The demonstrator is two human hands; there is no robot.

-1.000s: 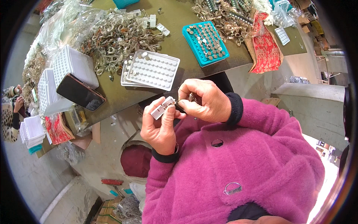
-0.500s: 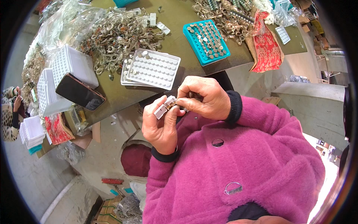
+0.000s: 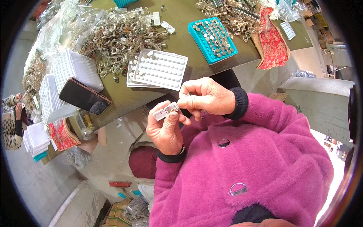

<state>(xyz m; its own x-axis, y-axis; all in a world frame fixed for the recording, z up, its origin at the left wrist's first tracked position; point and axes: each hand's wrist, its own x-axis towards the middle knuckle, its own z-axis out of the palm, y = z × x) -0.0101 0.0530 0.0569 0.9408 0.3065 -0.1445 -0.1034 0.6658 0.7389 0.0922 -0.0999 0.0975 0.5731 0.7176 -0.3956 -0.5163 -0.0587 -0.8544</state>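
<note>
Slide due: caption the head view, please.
Left hand holds a small white box, right hand close beside it, near a cluttered table.

Hands (image 3: 211, 99) could pass between white tray (image 3: 183, 72) and teal tray (image 3: 223, 58).

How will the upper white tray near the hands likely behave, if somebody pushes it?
The upper white tray looks like thin moulded plastic, so probably light and fairly stiff. It lies askew on the lower white tray, so it may slide. The uncovered round pieces near its far corner could shift.

White case (image 3: 160, 114) turned flatter, right fingers (image 3: 195, 114) lower
</note>
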